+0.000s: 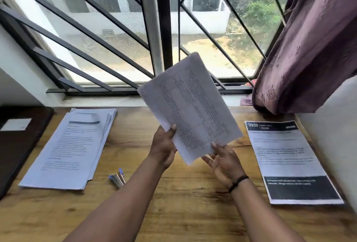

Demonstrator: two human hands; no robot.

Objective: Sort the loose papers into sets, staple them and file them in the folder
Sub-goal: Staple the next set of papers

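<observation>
I hold a sheaf of papers up over the bench, in front of the window.

From my seat the wooden bench (183, 203) fills the lower view, with the barred window (116, 39) at twelve o'clock and a purple curtain (309, 48) hanging at two o'clock. A dark folder (17, 145) lies at nine o'clock, and just beside it a thick stack of papers (71, 149) rests flat. At three o'clock a printed sheet (289, 162) with a black band lies flat. The held papers (189, 106) tilt in mid-air at the centre, clear of the bench. My left hand (164, 147) grips their lower edge, thumb on top; my right hand (225, 161) is spread, fingertips touching the bottom corner. A stapler (117, 178) with blue trim lies at seven o'clock, near the stack.
</observation>
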